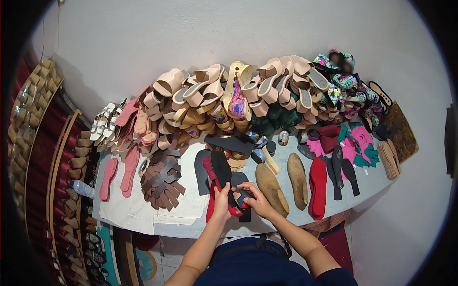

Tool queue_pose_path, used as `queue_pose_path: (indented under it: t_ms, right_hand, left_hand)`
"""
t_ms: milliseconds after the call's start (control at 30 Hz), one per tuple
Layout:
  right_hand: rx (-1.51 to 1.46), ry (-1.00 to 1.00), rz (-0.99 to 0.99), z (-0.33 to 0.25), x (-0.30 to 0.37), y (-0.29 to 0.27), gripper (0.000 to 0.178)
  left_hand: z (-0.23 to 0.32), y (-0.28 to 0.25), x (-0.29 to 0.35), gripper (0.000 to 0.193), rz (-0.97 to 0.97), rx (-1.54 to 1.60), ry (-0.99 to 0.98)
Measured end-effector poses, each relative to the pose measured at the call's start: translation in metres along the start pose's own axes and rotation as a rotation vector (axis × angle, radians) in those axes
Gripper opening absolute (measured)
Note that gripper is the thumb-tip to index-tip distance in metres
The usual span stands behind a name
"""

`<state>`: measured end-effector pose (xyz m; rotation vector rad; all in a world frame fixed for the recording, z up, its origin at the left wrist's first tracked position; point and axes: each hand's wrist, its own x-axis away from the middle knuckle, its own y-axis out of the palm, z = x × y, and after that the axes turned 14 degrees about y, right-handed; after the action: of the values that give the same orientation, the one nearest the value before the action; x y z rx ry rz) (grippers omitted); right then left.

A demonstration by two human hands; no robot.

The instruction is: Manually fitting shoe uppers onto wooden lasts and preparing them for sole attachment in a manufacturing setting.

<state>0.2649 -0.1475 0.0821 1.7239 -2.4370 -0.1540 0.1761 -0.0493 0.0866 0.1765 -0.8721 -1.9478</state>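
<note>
My left hand (221, 202) grips a black insole (222, 169) stacked with a red insole (209, 169), both lying on the white worktable (143, 214). My right hand (257, 200) meets it at the near end of the stack, fingers pinching a small dark strap piece (243, 196). More black sole pieces (202, 171) lie just beneath and to the left of the stack.
Two tan wooden shoe lasts (272, 188) and a red sole (318, 186) lie to the right. A pile of brown straps (162, 178) and pink insoles (119, 174) sit left. Heaps of beige and colourful sandals (248, 95) fill the back against the wall. Racks of soles (78, 167) stand at left.
</note>
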Motion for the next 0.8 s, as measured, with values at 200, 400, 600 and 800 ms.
queue_pose_path:
  t_ms: [200,400,600,800]
  right_hand:
    - [0.335,-0.196,0.172,0.006,0.003,0.032,0.034]
    - [0.345,-0.227,0.243,0.012,0.005,0.049,0.032]
    - [0.394,-0.244,0.223,0.009,0.003,0.051,0.031]
    - [0.497,-0.251,0.270,0.004,-0.003,0.054,0.028]
  left_hand:
    - [0.013,-0.016,-0.003,0.024,0.019,-0.036,-0.009]
    - [0.017,-0.027,-0.004,0.021,0.004,-0.032,-0.082]
    - [0.024,-0.024,-0.002,0.023,0.036,-0.040,-0.069]
    - [0.020,-0.025,-0.008,0.027,0.161,-0.060,-0.057]
